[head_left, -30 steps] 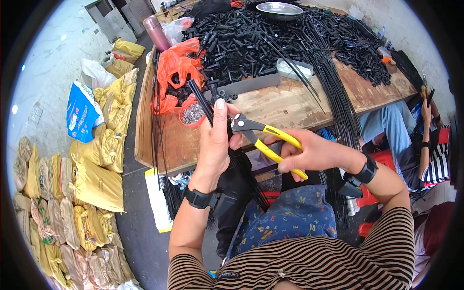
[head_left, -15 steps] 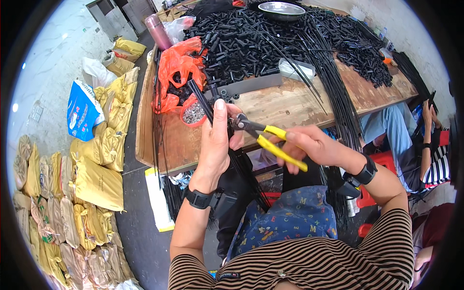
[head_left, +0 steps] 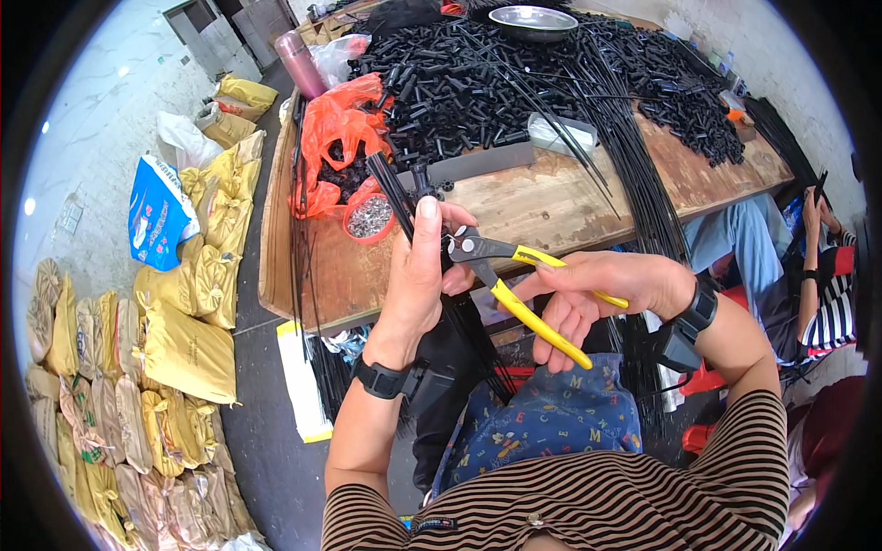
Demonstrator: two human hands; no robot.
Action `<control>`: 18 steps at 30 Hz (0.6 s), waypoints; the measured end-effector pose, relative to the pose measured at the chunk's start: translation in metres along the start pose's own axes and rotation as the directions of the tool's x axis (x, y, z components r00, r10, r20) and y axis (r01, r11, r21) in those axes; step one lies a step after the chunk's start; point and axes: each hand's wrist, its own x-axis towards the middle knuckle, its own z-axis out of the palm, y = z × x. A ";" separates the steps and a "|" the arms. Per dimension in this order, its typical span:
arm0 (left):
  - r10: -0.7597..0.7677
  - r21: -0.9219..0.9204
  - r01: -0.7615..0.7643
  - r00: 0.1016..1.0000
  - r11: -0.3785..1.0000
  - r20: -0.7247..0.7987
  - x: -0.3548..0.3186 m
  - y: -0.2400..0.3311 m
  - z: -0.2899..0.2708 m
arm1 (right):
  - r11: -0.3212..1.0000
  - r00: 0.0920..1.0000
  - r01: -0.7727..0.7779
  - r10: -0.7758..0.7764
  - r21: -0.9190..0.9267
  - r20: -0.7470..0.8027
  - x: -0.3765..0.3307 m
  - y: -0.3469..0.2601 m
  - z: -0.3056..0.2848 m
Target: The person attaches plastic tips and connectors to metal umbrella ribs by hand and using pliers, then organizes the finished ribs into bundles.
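Note:
My left hand (head_left: 421,275) is closed round a bundle of thin black rods (head_left: 393,193), whose ends stick up past my thumb and whose lengths trail down below the wrist. In my right hand (head_left: 602,294) is a pair of pliers (head_left: 540,321) with yellow handles, spread wide apart. The dark plier jaws are right at my left fingers, beside the rods; what lies between them is hidden. Just beyond my left hand stand a few short black tubular parts (head_left: 423,179). A round red-rimmed tub (head_left: 369,219) of small shiny metal pieces sits left of them.
Black tubular parts (head_left: 450,101) are heaped across the wooden table (head_left: 560,202), behind a grey strip (head_left: 487,163). Long black rods (head_left: 634,156) hang over its front edge. A red plastic bag (head_left: 344,119) and pink flask (head_left: 299,64) stand left. Yellow sacks (head_left: 188,344) line the floor; another person's hands (head_left: 813,220) are far right.
The plier handles have spread wider, the lower one swinging down with my right fingers. My left hand and the rod tips have shifted slightly right.

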 end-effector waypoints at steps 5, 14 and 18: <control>0.012 0.002 -0.012 1.000 1.000 0.000 0.001 0.001 0.003 | 0.999 1.000 -0.017 0.016 0.032 0.010 -0.001 0.002 -0.003; 0.049 0.041 -0.046 0.997 0.998 -0.065 -0.004 0.001 0.002 | 0.992 0.999 0.053 -0.052 0.111 -0.016 0.009 0.011 0.012; 0.071 0.060 -0.064 0.988 0.996 -0.136 -0.009 0.003 -0.003 | 0.995 0.997 0.047 -0.041 0.089 -0.067 0.018 0.006 0.021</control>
